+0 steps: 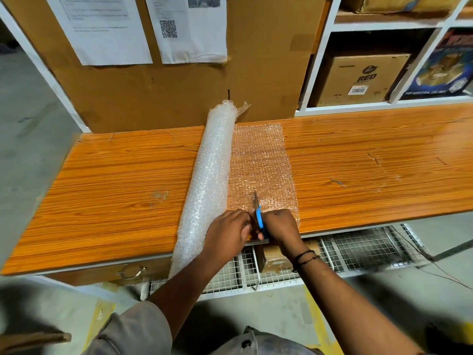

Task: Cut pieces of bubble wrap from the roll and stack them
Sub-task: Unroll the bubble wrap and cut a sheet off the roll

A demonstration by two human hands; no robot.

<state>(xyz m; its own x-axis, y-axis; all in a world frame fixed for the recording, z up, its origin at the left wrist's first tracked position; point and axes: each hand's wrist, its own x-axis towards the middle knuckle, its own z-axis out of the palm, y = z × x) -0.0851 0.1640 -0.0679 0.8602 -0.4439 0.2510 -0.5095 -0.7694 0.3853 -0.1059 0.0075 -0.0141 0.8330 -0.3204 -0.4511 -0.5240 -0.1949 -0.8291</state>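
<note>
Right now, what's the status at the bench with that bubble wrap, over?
Right hand grips blue scissors, blades at near edge of sheet. Left hand pinches sheet beside the roll. Nothing on the cut line. No stack in view.

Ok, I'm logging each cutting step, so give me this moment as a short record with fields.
roll: bubble wrap roll lying front to back across the table, near end overhanging
sheet: unrolled sheet flat, right of roll
right hand: grips blue-handled scissors, blades on the sheet's near edge
left hand: holds sheet beside scissors
cut pieces: none in view
</note>
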